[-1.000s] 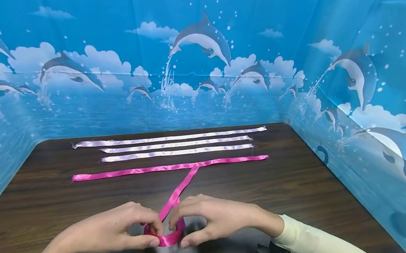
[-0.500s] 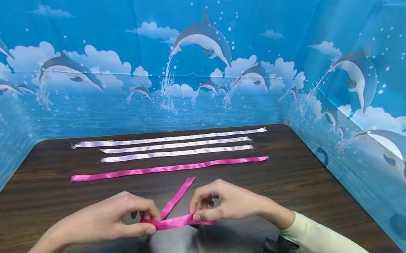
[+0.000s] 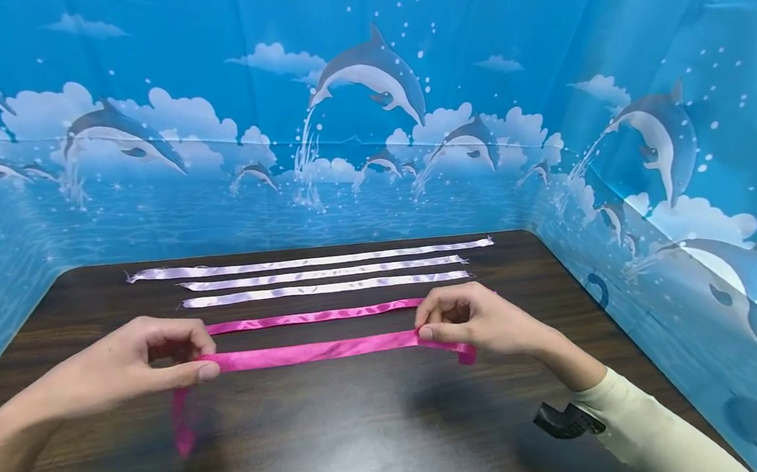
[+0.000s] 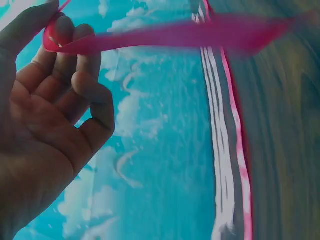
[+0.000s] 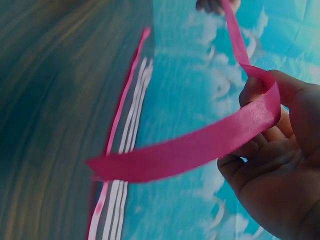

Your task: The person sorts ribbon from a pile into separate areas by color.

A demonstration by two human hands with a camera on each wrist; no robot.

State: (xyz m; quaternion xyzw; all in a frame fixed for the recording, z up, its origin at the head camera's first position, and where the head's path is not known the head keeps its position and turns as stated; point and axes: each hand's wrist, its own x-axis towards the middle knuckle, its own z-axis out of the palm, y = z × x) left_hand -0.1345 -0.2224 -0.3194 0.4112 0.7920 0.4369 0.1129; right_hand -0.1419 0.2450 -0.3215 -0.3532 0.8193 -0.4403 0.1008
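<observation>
A pink satin ribbon (image 3: pixel 314 352) is stretched level between my two hands, above the table. My left hand (image 3: pixel 135 361) pinches it near one end between thumb and fingers, and a short tail dangles below. On the other side my right hand (image 3: pixel 480 319) pinches it the same way, its free end hanging past the fingers. In the right wrist view the loose end of the ribbon (image 5: pixel 185 152) curves away from the fingertips. Just behind, a second pink ribbon (image 3: pixel 311 318) lies straight on the table, partly covered by the hands.
Three pale lilac ribbons (image 3: pixel 325 288) lie in parallel rows toward the back of the dark wooden table (image 3: pixel 344 439). A blue dolphin-printed curtain (image 3: pixel 209 207) encloses the back and sides. Black wrist mounts (image 3: pixel 567 420) sit under the sleeves.
The hands have moved apart, pulling the bunched, looped ribbon out into a straight span. They have also risen toward the ribbon lying on the table. The right hand has taken hold of the ribbon.
</observation>
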